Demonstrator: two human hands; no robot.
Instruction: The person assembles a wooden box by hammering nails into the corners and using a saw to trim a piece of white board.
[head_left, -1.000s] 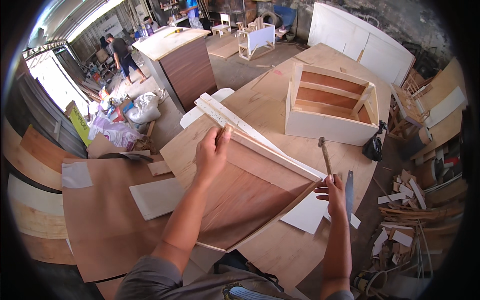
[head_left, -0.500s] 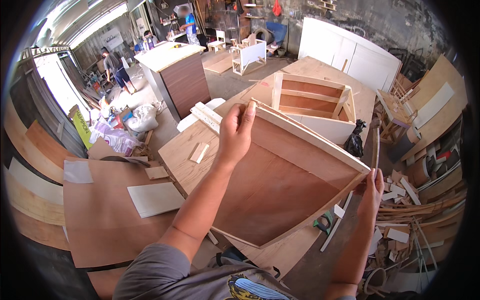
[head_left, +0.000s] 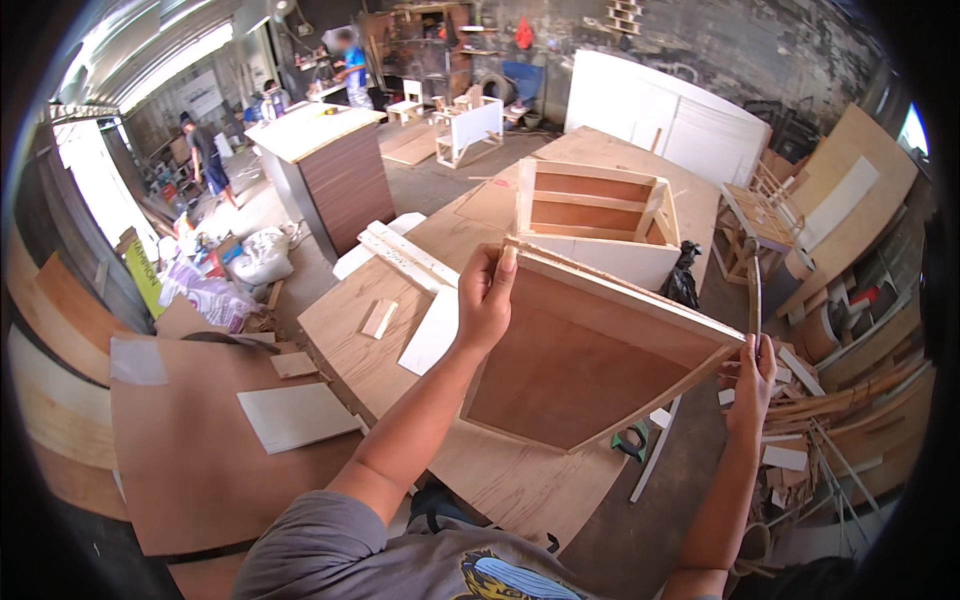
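Note:
A framed plywood panel [head_left: 590,350], reddish brown inside pale wooden edge strips, is tilted in front of me above the worktable. My left hand [head_left: 487,300] grips its upper left corner, thumb on the near side. At the right corner my right hand [head_left: 752,380] has its fingers closed at the panel's edge. The same hand also holds what looks like a hammer [head_left: 754,290], its handle pointing up. Behind the panel, an open wooden cabinet frame [head_left: 597,192] with inner rails lies on the table.
The plywood worktable [head_left: 350,285] bears a small wood block [head_left: 379,318] and white strips [head_left: 410,255]. A black plastic bag [head_left: 683,270] hangs by the cabinet. Wood scraps [head_left: 790,455] lie at right, a brown sheet [head_left: 220,400] at left. Two or more people are farther back.
The panel has dropped a little and tipped, so less of its face shows and more tabletop appears. Both hands keep their hold. My view has shifted slightly.

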